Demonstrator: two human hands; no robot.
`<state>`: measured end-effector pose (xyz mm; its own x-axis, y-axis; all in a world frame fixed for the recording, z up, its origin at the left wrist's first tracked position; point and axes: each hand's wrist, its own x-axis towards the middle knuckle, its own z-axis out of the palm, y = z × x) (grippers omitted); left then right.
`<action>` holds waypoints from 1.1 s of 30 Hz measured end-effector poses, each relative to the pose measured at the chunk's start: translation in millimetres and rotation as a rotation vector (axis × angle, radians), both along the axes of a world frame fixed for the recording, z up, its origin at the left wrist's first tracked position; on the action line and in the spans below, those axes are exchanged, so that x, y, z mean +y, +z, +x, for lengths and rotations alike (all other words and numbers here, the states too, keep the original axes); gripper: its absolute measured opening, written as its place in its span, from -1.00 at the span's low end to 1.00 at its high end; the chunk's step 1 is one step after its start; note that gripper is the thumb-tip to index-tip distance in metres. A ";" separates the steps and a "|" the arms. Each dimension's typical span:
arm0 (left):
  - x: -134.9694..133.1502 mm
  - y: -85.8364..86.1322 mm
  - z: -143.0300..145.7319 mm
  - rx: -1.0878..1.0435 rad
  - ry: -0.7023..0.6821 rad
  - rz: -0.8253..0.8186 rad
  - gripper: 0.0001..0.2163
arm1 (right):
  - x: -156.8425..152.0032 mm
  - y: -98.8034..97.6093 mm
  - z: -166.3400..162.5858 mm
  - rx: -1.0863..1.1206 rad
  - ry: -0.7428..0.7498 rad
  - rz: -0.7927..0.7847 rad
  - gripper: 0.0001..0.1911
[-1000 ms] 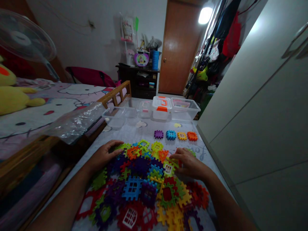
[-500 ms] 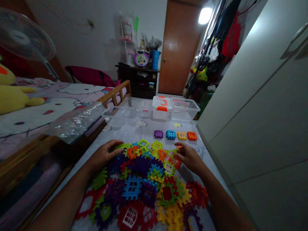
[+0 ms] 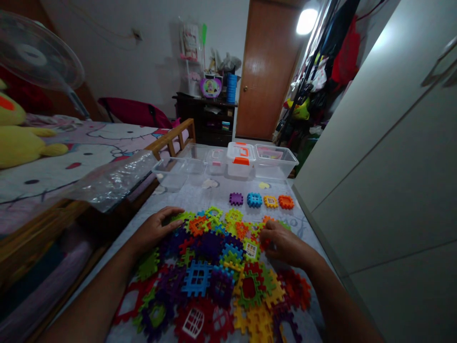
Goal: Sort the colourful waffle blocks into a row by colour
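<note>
A heap of interlocking plastic building blocks [image 3: 209,245] in many colours lies on the cloth-covered surface. My left hand [image 3: 160,226] rests at the heap's far left edge, thumb and fingers apart, beside yellow-green blocks [image 3: 185,216]. At the far right edge, my right hand [image 3: 282,243] is closed, its fingers curled down among orange and red pieces; what they hold is hidden. Just beyond it a green block [image 3: 285,225] shows. Farther back stand a purple block [image 3: 236,198], a blue block [image 3: 254,200], a yellow block [image 3: 270,202] and an orange block [image 3: 286,202] in a row.
Clear plastic boxes line the back, including a lidded box with orange clips [image 3: 241,159] and an open box [image 3: 276,159]. A wooden bed rail [image 3: 171,138] and a plastic bag [image 3: 117,178] border the left. A pale cabinet [image 3: 385,157] borders the right.
My right hand has turned and its fingers have curled down into the blocks. A green block now shows to its right. My left hand stays in place.
</note>
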<state>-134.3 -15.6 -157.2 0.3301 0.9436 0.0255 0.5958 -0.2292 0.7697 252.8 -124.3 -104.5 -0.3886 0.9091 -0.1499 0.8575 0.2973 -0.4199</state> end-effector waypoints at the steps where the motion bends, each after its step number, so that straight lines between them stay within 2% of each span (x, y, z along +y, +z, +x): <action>1: 0.0 -0.2 0.0 0.001 0.002 0.001 -0.45 | 0.5 -0.8 -1.3 -0.005 0.014 0.004 -0.77; 6: 0.0 -0.3 -0.1 0.002 0.011 0.008 -0.44 | 0.8 -5.3 -1.0 0.040 0.025 0.017 -0.84; 11: 0.8 -1.6 -0.1 0.002 0.011 0.021 -0.44 | 1.6 -0.9 6.4 0.235 0.024 0.094 -0.86; 14: 1.0 -2.6 -0.3 -0.007 0.010 0.022 -0.44 | 5.1 0.9 11.0 0.342 -0.030 0.105 -0.88; 17: 0.7 -2.6 -0.7 -0.007 0.005 0.009 -0.44 | 8.8 0.2 18.7 0.465 -0.191 0.039 -0.91; 19: 0.6 -2.5 -1.1 -0.010 0.000 0.001 -0.44 | 11.2 -2.1 26.1 0.597 -0.337 0.028 -0.85; 23: 1.5 -3.7 -1.5 -0.011 0.002 0.010 -0.45 | 18.0 -13.9 39.7 0.800 -0.639 0.180 -0.72; 25: 2.2 -4.9 -1.7 -0.010 0.008 0.013 -0.44 | 22.6 -23.2 42.3 0.789 -0.736 0.247 -0.70; 27: 3.1 -6.4 -2.1 -0.011 0.008 0.013 -0.44 | 27.2 -32.3 41.4 0.713 -0.750 0.291 -0.72; 33: 4.7 -8.6 -3.7 -0.006 -0.005 0.027 -0.46 | 31.3 -43.2 34.3 0.314 -0.545 0.330 -0.79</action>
<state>-138.0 -10.9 -165.9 0.3348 0.9408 0.0526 0.5902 -0.2529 0.7666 287.1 -93.0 -147.7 0.1547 0.9650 0.2118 0.7737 0.0150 -0.6334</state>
